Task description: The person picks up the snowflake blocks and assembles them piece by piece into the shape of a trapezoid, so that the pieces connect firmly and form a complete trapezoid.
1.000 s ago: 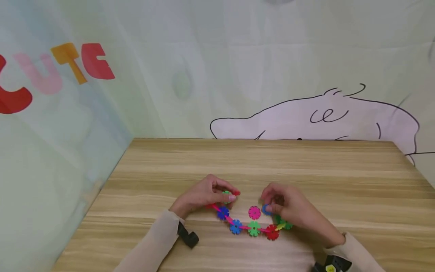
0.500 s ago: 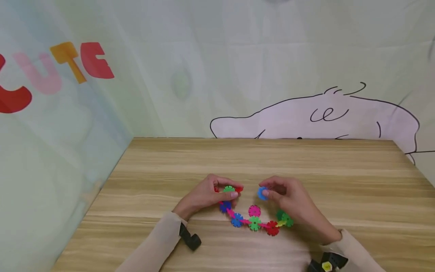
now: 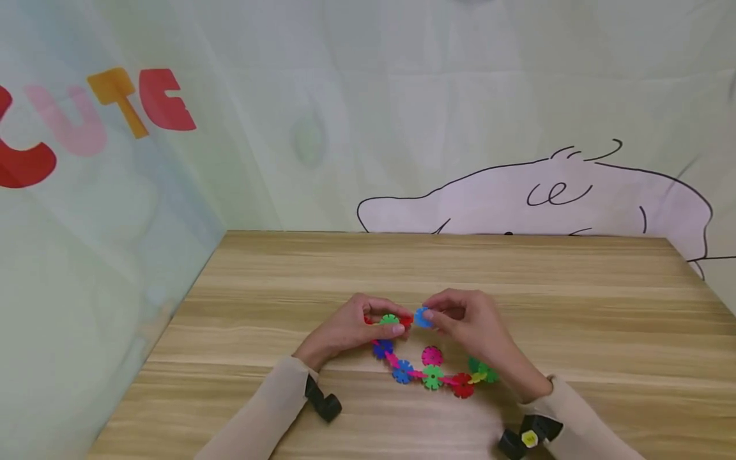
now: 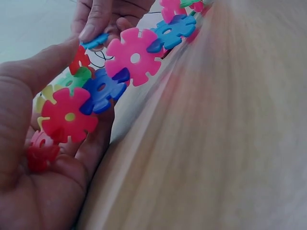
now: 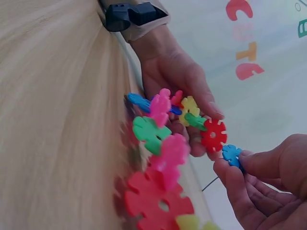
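My left hand (image 3: 351, 329) holds one end of a chain of slotted plastic flower discs, with a green disc (image 3: 389, 320) and a red disc (image 5: 213, 135) by its fingertips. Between thumb and fingers, my right hand (image 3: 474, 322) pinches a light blue flower disc (image 5: 231, 155). That blue disc is at the edge of the red one; whether their slots are engaged I cannot tell. From the left hand the chain curves through a blue disc (image 3: 402, 371), a light green disc (image 3: 433, 377) and a red disc (image 3: 462, 385) to green discs (image 3: 482, 369) below the right wrist.
A loose-looking pink flower disc (image 3: 432, 356) lies inside the curve of the chain. The wood-grain table (image 3: 276, 268) ends at a printed cloth backdrop (image 3: 259, 128). Black cameras (image 3: 326, 399) are strapped to both wrists.
My right hand has lifted the light blue disc and carried it leftward to the red disc. The left hand has raised its chain end slightly, drawing the chain along.
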Available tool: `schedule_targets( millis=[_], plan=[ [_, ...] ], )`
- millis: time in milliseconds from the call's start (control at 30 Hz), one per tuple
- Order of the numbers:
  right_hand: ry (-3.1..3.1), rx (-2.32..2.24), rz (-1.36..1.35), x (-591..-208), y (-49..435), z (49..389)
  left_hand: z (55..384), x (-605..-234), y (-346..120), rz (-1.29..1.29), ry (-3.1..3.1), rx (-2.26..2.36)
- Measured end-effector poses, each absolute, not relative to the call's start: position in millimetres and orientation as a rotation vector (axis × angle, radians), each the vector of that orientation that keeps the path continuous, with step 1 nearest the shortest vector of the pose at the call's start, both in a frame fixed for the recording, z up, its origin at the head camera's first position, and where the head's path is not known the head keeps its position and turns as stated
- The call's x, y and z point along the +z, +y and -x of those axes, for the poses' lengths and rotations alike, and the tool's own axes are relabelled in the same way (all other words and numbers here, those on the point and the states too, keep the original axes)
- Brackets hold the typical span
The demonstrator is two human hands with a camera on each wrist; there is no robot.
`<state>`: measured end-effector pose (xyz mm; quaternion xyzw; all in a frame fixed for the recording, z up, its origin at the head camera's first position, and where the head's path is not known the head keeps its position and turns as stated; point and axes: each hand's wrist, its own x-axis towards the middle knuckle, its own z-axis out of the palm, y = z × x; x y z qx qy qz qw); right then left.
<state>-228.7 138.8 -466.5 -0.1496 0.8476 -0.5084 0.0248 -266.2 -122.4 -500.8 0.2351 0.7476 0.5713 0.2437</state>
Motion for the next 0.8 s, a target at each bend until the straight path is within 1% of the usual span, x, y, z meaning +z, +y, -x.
schedule_targets(
  millis=[800],
  plan=[
    [2.534, -1.856, 0.33, -483, 112, 218, 266, -504, -121, -0.622, 2.135, 1.57]
  ],
)
